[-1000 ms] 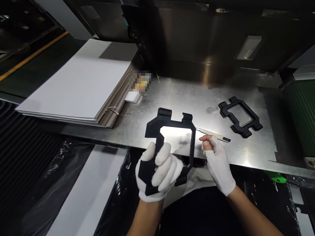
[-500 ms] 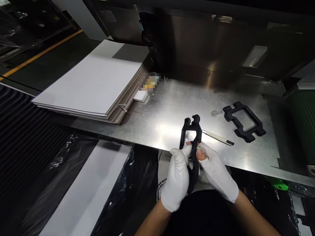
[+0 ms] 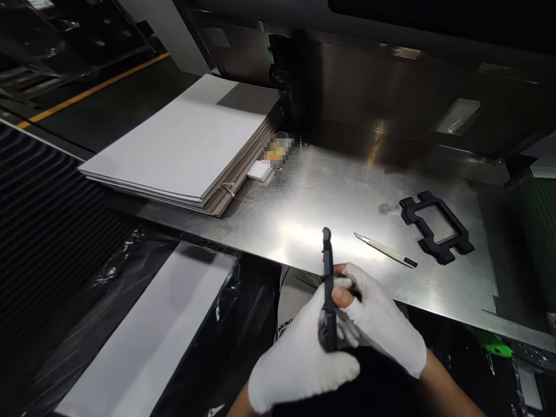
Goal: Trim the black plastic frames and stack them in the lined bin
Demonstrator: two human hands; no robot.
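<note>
Edge-on in front of me is a black plastic frame (image 3: 329, 289), held upright between both gloved hands just off the table's front edge. My left hand (image 3: 299, 353), in a white glove, cups its lower left side, thumb stretched out below. From the right, my right hand (image 3: 373, 313) grips it; the bare thumb tip presses its face and a bare fingertip shows above. A craft knife (image 3: 386, 250) with a cream handle lies on the metal table (image 3: 295, 202) beyond my right hand. Farther right rests a second black frame (image 3: 460, 231), lying flat.
At the left is a stack of white boards (image 3: 186, 139). A small white block (image 3: 259, 171) sits beside it, near a blurred-out coloured item. A metal wall rises behind the table. Plastic-wrapped white material (image 3: 147, 330) lies below the front edge, and a green object (image 3: 497, 349) is at lower right.
The held frame has turned from showing its opening to edge-on. My left hand has shifted lower, its thumb now pointing right. The whole view has moved slightly.
</note>
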